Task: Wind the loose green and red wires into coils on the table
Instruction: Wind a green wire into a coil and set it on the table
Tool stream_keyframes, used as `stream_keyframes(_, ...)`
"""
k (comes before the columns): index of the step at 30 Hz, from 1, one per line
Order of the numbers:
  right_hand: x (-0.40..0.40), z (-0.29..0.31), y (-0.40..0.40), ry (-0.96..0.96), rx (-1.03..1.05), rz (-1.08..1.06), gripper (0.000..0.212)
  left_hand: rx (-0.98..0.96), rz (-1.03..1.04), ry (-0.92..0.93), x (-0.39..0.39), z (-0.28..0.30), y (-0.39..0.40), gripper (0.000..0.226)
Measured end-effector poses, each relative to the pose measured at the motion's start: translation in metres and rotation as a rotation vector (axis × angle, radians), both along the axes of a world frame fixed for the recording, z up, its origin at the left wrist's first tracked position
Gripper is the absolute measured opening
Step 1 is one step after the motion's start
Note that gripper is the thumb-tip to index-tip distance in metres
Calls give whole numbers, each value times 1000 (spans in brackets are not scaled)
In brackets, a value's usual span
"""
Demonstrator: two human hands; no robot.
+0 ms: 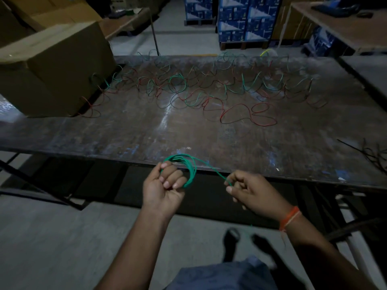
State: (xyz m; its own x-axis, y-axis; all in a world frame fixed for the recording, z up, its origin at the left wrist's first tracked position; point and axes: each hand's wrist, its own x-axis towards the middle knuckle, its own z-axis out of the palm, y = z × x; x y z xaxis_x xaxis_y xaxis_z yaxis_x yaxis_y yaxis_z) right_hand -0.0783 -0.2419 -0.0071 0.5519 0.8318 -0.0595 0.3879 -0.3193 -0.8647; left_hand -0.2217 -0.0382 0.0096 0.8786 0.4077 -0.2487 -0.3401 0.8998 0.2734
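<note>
My left hand (165, 183) grips the green coil (189, 170) at the desk's (125, 130) near edge, fingers curled through to keep its loops together. My right hand (249, 191) pinches the free green strand (217, 173), keeping it taut for winding. Farther back, loose green and red wires (209, 88) sprawl unwound.

Left hand (165, 185) palm-up with fingers curled, right hand (249, 193) closed in a pinch, forearms extended

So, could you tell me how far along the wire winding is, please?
Early days. No finished coil lies on the table. In hand: the left hand holds a green coil; the right hand pinches its tail. Left: the tangle of loose wires.
</note>
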Motion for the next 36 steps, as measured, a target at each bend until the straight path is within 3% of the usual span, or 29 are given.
stream_keyframes(3,-3,0,-8,-273,-132,138,8,12,112,13,2,-1,9,37)
stream_keyframes(6,-16,16,-5,-406,-68,273,9,157,188,105,9,0,1,34)
stream_keyframes(9,-29,40,5,-439,62,326,9,402,253,238,17,-3,-14,32)
stream_keyframes(15,-32,72,28,-506,190,300,3,1098,220,422,16,1,-38,38)
stream_keyframes(18,-26,83,36,-510,231,310,3,1250,154,426,11,1,-42,50)
stream_keyframes(20,-20,84,41,-515,289,256,3,1240,100,418,8,1,-41,49)
stream_keyframes(25,-6,63,48,-319,366,25,9,1039,-101,335,2,8,-39,40)
stream_keyframes(29,-8,34,56,-268,359,-35,12,964,-183,257,1,11,-44,32)
stream_keyframes(34,-29,14,59,6,340,-170,45,677,-199,116,2,10,-51,28)
stream_keyframes(36,-35,13,59,7,321,-264,55,576,-245,41,3,8,-54,30)
